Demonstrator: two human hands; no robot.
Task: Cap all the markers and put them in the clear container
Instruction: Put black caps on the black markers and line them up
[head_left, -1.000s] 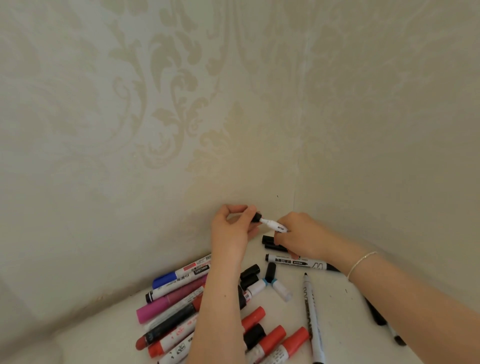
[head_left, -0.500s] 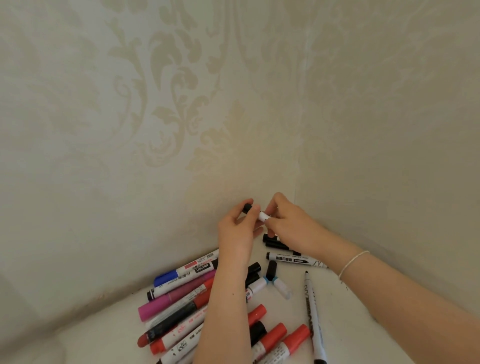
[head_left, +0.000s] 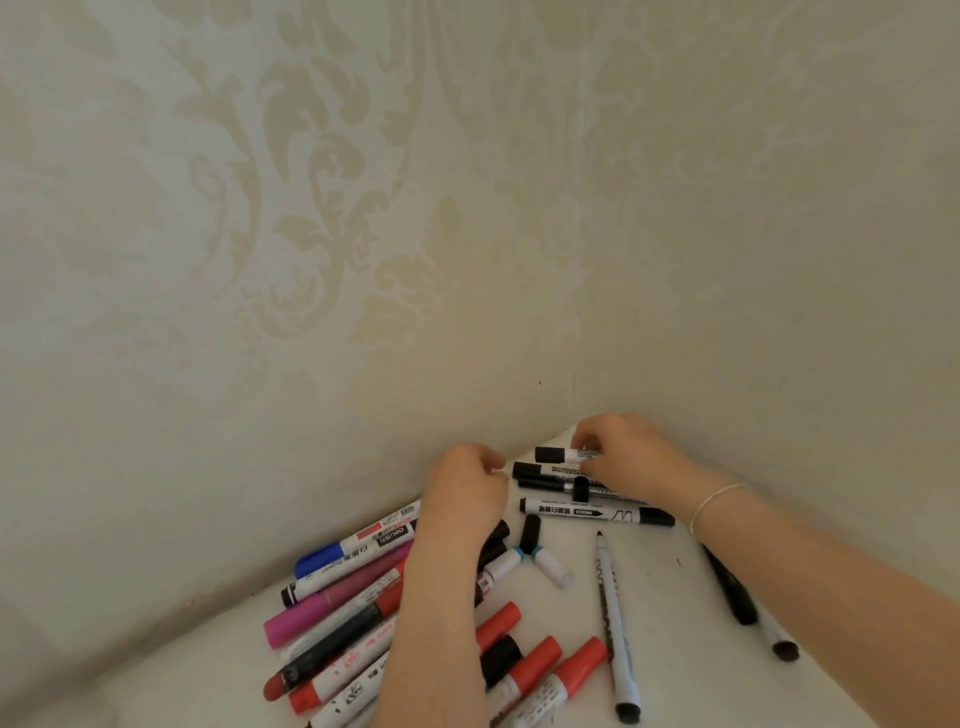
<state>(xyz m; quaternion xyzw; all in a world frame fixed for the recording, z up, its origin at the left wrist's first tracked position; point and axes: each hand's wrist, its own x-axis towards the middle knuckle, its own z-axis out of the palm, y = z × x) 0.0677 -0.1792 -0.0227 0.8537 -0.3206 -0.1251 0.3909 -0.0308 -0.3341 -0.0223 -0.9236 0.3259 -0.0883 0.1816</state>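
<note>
Right hand (head_left: 626, 457) fingers pinch a small capped marker (head_left: 563, 454) at the wall corner (head_left: 574, 405); left hand (head_left: 467, 488), loosely curled, holds nothing. Set it flat beside capped ones (container unseen).

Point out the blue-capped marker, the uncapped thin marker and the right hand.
blue-capped marker (head_left: 318, 560), head view, on its blue cap.
uncapped thin marker (head_left: 614, 631), head view, on its white barrel.
right hand (head_left: 626, 453), head view, on its back.
</note>
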